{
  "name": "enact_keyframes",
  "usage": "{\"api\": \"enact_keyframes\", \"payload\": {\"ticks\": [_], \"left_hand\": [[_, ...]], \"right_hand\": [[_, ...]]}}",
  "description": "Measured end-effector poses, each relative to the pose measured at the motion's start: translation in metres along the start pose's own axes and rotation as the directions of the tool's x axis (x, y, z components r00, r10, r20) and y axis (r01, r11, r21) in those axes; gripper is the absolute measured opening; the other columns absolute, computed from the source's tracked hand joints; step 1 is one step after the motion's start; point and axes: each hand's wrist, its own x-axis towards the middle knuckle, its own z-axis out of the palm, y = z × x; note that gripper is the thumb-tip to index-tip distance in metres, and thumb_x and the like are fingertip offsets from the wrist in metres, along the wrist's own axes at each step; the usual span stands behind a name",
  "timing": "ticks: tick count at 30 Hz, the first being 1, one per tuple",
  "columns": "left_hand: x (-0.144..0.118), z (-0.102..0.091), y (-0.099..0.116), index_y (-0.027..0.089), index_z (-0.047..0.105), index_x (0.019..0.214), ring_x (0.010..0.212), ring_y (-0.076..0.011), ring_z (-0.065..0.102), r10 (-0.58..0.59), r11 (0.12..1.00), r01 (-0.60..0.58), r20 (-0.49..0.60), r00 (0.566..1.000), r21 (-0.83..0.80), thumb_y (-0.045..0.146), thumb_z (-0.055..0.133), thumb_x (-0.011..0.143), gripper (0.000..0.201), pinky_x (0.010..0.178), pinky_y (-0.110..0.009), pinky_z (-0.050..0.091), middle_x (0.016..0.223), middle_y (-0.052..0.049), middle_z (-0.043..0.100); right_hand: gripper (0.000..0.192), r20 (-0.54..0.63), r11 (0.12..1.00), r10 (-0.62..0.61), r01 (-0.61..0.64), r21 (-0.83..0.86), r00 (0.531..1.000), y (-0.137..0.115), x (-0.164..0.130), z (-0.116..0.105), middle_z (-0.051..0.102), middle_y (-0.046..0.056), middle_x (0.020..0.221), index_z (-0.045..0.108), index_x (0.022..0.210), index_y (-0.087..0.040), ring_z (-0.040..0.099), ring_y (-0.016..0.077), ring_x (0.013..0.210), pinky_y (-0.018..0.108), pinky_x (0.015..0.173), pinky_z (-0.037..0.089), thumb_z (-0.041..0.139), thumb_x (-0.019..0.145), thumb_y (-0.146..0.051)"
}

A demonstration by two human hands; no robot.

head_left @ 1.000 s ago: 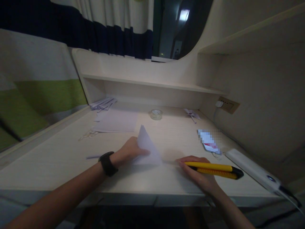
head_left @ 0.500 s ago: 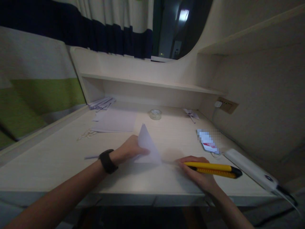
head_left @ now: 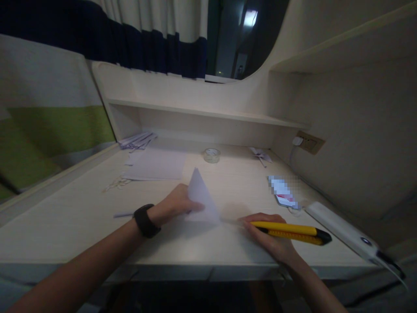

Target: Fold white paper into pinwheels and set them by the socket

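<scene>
My left hand (head_left: 177, 203), with a black watch on its wrist, grips a folded white sheet of paper (head_left: 202, 195) between thumb and fingers. The paper makes a triangle with its point upward, held over the front middle of the desk. In my right hand (head_left: 269, 232) is a yellow and black utility knife (head_left: 293, 231). Its blade end points left, toward the lower right corner of the paper. Whether the blade touches the paper or sits inside the fold, I cannot tell.
Paper sheets (head_left: 156, 163) lie at the back left beside a pile of paper strips (head_left: 138, 141). A tape roll (head_left: 212, 155) and a paper pinwheel (head_left: 260, 154) are at the back. To the right are a phone (head_left: 283, 192) and a white power bar (head_left: 342, 230). A thin stick (head_left: 123, 214) lies left.
Both hands keep almost the same pose and hold. The whole view has shifted very slightly; no object has visibly been moved on the desk.
</scene>
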Motion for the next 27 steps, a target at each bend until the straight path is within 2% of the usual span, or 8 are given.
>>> {"api": "enact_keyframes", "payload": {"ticks": [15, 20, 27], "left_hand": [[0.004, 0.003, 0.012, 0.009, 0.067, 0.076, 0.061, -0.0153, 0.055, 0.031, 0.993, -0.034, 0.032, 0.999, 0.112, 0.028, 0.071, 0.062, 0.024, 0.052, -0.024, 0.04, 0.072, -0.007, 0.066], [0.003, 0.003, 0.015, 0.009, 0.067, 0.074, 0.06, -0.0157, 0.056, 0.017, 0.987, -0.021, 0.027, 0.999, 0.161, 0.029, 0.071, 0.062, 0.024, 0.051, -0.024, 0.039, 0.07, -0.006, 0.065], [-0.002, 0.003, 0.012, 0.009, 0.068, 0.086, 0.065, -0.0193, 0.06, -0.05, 0.998, 0.052, 0.052, 0.997, -0.036, 0.033, 0.07, 0.065, 0.032, 0.057, -0.029, 0.044, 0.075, -0.01, 0.068]], "right_hand": [[0.016, 0.01, 0.999, -0.023, 0.022, 0.033, 1.0, -0.006, 0.001, -0.001, 0.073, 0.005, 0.081, 0.072, 0.078, -0.022, 0.068, 0.0179, 0.07, 0.028, 0.065, 0.057, 0.062, 0.079, -0.035], [0.015, 0.02, 1.0, -0.015, 0.015, 0.022, 1.0, -0.003, 0.0, -0.001, 0.073, 0.005, 0.082, 0.073, 0.078, -0.022, 0.068, 0.0188, 0.073, 0.028, 0.067, 0.057, 0.062, 0.079, -0.033], [0.014, 0.009, 1.0, -0.017, 0.017, 0.016, 1.0, 0.0, 0.0, 0.0, 0.073, 0.005, 0.082, 0.072, 0.079, -0.023, 0.068, 0.0184, 0.074, 0.03, 0.069, 0.057, 0.062, 0.079, -0.032]]}}
